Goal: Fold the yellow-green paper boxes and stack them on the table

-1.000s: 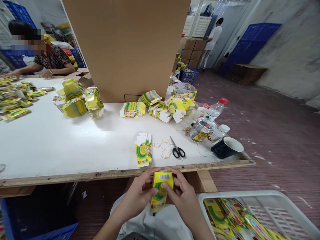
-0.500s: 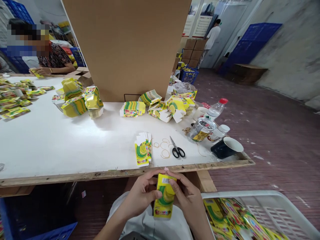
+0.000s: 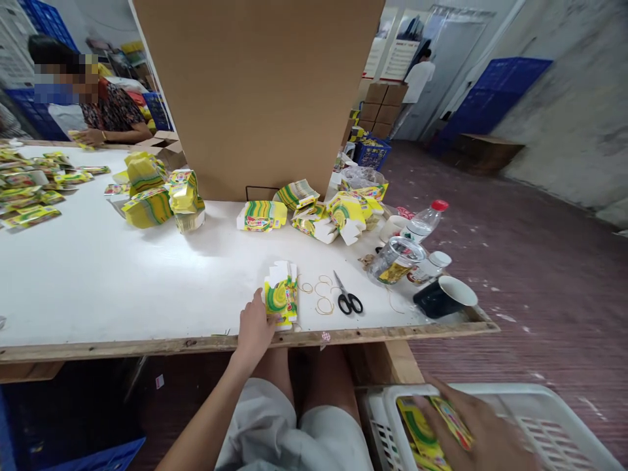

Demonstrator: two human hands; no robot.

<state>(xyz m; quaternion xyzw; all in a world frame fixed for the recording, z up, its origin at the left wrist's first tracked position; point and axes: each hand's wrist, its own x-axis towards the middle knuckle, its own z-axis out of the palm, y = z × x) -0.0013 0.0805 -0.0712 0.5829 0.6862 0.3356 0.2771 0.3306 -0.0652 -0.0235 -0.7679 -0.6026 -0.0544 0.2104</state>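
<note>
My left hand (image 3: 256, 326) rests at the left edge of a small stack of flat yellow-green printed cartons (image 3: 279, 297) near the table's front edge. Its thumb lies over the lower part of the stack and its fingers are apart along the side. My right hand (image 3: 475, 428), smeared by motion, is over the white plastic basket (image 3: 554, 392) at the lower right. Several yellow-green boxes (image 3: 422, 425) lie in the basket, partly covered by that hand. Whether its fingers hold a box cannot be made out.
Rubber bands (image 3: 324, 294) and black-handled scissors (image 3: 349, 301) lie right of the stack. A dark mug (image 3: 439, 297), a clear jar (image 3: 395, 258) and bottles line the table's right edge. Carton bundles (image 3: 262, 214) stand before a tall cardboard sheet (image 3: 255, 98). A co-worker (image 3: 115, 111) sits far left.
The yellow box that both hands held above my lap is gone from there. My left hand has moved up to the carton stack; my right hand has moved right, over the basket.
</note>
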